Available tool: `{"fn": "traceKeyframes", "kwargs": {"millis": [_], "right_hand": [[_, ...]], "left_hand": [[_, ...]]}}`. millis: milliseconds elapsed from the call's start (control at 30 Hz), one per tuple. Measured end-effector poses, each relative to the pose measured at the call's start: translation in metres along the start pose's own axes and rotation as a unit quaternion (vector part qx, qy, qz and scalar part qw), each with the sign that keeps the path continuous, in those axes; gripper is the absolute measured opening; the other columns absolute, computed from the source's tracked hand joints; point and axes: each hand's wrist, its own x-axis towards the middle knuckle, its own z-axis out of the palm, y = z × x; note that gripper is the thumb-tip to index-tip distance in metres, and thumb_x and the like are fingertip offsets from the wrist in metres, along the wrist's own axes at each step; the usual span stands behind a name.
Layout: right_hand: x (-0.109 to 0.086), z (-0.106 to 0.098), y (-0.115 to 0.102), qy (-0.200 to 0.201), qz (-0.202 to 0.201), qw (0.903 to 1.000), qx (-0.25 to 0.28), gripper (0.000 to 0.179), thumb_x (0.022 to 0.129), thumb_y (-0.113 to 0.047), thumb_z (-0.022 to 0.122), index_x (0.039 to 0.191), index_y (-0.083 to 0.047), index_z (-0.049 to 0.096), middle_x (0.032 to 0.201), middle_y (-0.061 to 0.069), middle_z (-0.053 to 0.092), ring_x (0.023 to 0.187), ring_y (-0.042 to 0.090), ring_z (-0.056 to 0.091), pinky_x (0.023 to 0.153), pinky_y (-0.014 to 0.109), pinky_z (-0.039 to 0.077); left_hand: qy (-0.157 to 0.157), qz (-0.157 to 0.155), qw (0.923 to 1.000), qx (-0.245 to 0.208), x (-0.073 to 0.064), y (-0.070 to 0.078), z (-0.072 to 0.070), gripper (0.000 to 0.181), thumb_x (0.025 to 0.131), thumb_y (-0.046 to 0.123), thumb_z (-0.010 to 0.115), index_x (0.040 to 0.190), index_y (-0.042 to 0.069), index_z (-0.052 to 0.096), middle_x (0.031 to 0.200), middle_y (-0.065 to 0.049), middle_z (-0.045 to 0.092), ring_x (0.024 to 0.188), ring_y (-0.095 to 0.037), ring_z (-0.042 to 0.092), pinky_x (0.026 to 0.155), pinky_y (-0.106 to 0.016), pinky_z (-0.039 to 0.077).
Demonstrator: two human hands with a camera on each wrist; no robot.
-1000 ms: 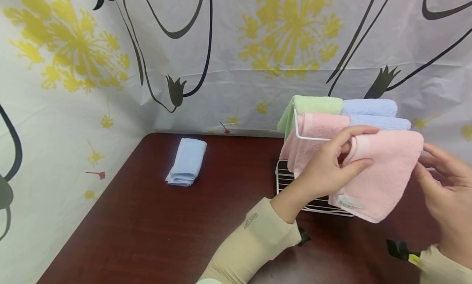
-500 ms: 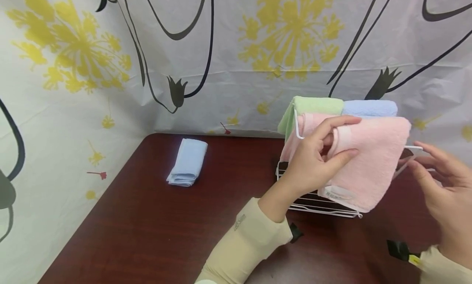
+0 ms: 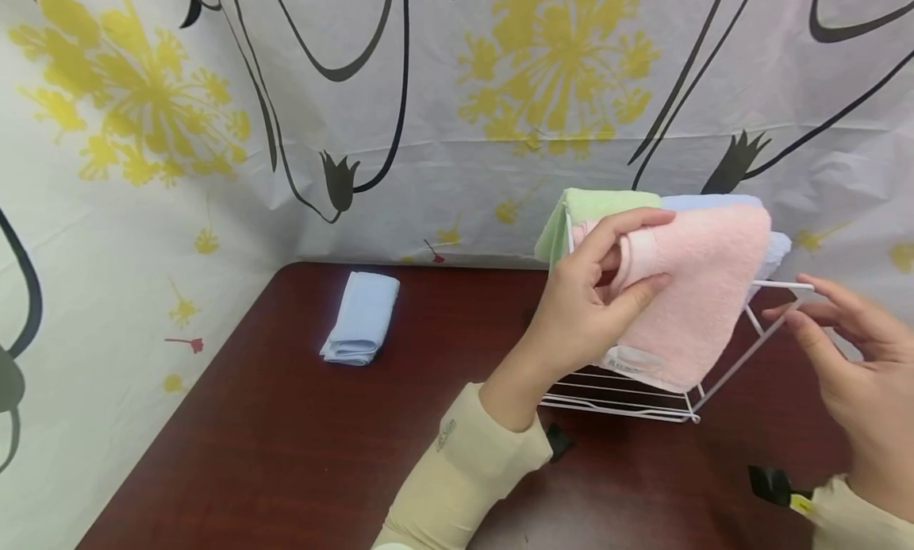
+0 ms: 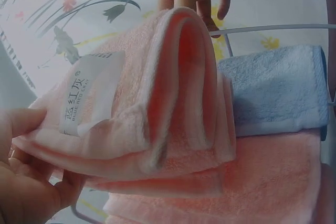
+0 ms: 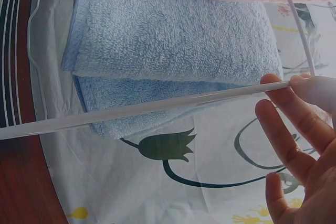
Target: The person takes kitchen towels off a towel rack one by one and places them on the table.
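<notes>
My left hand (image 3: 571, 312) pinches a folded pink towel (image 3: 693, 296) by its left end, thumb in front and fingers behind. The towel hangs doubled over, its white label (image 4: 94, 87) showing in the left wrist view. At the right, my right hand (image 3: 857, 359) pinches the corner of a white wire rack (image 5: 157, 106) between thumb and forefinger, the other fingers loose. The held towel overlaps the rack's upper front in the head view. Behind it hang another pink towel (image 4: 273, 177) and a blue towel (image 5: 173, 30), partly hidden.
A green towel (image 3: 614, 203) and a further blue towel (image 3: 707, 201) hang at the rack's back. One folded light-blue towel (image 3: 364, 316) lies left on the dark red table (image 3: 286, 455). A patterned cloth (image 3: 443, 137) rises behind the table.
My left hand has carried the pink towel left and up toward the rack. The right hand stays almost in place; the rack bar it pinches, earlier covered by the towel, now shows.
</notes>
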Motion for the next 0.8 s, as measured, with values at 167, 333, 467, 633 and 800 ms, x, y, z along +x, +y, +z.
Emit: {"fn": "traceKeyframes", "kwargs": {"millis": [167,333,467,633,800], "right_hand": [[0.000,-0.001,0.000,-0.001,-0.005,1.0000,0.000,0.038,0.090,0.015,0.059,0.128,0.013,0.058,0.094,-0.019,0.074,0.094,-0.002,0.068,0.086,0.010,0.045],[0.001,-0.001,-0.001,-0.005,-0.004,0.9999,-0.011,0.038,0.090,0.015,0.058,0.128,0.013,0.058,0.095,-0.021,0.073,0.095,-0.003,0.067,0.087,0.009,0.044],[0.001,-0.001,-0.001,-0.003,-0.001,1.0000,-0.008,0.038,0.090,0.015,0.058,0.128,0.013,0.058,0.094,-0.020,0.073,0.095,-0.002,0.067,0.089,0.010,0.044],[0.000,0.000,-0.001,-0.003,0.001,1.0000,-0.007,0.038,0.090,0.016,0.058,0.128,0.013,0.058,0.093,-0.019,0.074,0.097,-0.002,0.067,0.091,0.011,0.044],[0.000,0.000,-0.001,0.001,0.001,1.0000,0.007,0.038,0.089,0.016,0.058,0.127,0.014,0.058,0.092,-0.017,0.074,0.097,0.000,0.068,0.094,0.012,0.045]], "left_hand": [[0.005,0.023,0.9952,0.095,-0.001,0.005,-0.003,0.046,0.091,-0.005,0.066,0.134,0.000,0.052,0.081,-0.012,0.066,0.065,0.000,0.043,0.057,-0.015,0.042],[0.032,0.056,0.9685,0.240,0.000,0.007,-0.007,0.041,0.091,0.008,0.070,0.130,0.008,0.058,0.078,-0.001,0.065,0.065,0.003,0.037,0.079,-0.015,0.037],[0.033,0.053,0.9867,0.150,0.002,0.005,-0.009,0.041,0.091,0.000,0.068,0.130,0.002,0.056,0.086,-0.010,0.068,0.069,0.001,0.043,0.077,-0.016,0.042],[0.068,0.034,0.9971,0.003,0.006,0.000,-0.014,0.044,0.089,-0.009,0.065,0.131,-0.005,0.052,0.113,-0.028,0.065,0.087,-0.006,0.058,0.069,-0.017,0.052],[0.107,0.033,0.9925,-0.049,0.010,-0.003,-0.021,0.047,0.087,-0.013,0.065,0.131,-0.006,0.050,0.119,-0.032,0.062,0.091,-0.016,0.064,0.072,-0.025,0.058]]}}
